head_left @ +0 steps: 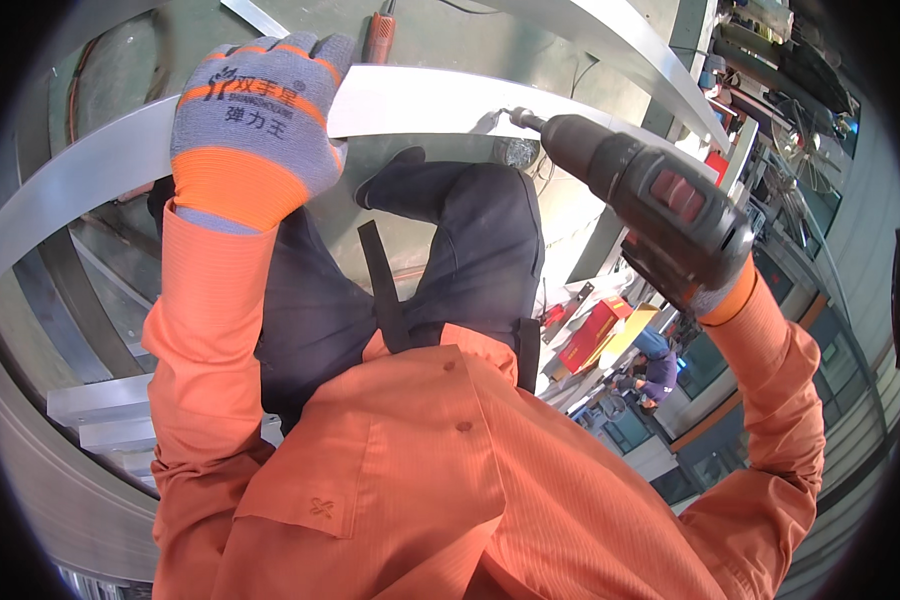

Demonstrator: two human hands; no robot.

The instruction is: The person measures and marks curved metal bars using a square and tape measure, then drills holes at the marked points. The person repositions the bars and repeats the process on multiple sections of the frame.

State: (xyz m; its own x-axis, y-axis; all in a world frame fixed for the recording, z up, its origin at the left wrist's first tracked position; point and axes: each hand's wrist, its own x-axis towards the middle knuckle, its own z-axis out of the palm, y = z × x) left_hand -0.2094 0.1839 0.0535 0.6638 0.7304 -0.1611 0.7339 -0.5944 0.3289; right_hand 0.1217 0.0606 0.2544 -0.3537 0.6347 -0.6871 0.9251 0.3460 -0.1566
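My left hand [255,135], in a grey and orange work glove, is closed over a long pale metal bar [410,105], its fingers bent over the far edge. My right hand [720,300] holds a dark cordless drill [630,175]; the drill's body hides most of that hand, and only the glove's cuff area shows. The drill points left, and its bit [520,117] comes down at the bar's surface, right of my left hand. Whether the bit touches the metal or has entered it, I cannot tell. A shadow of the bit falls on the bar.
An orange-red tool [380,38] lies on the floor beyond the bar. Another metal bar [630,45] runs across the upper right. More metal profiles [100,410] lie at left. Red and yellow boxes [600,335] stand at right, near another person [658,375].
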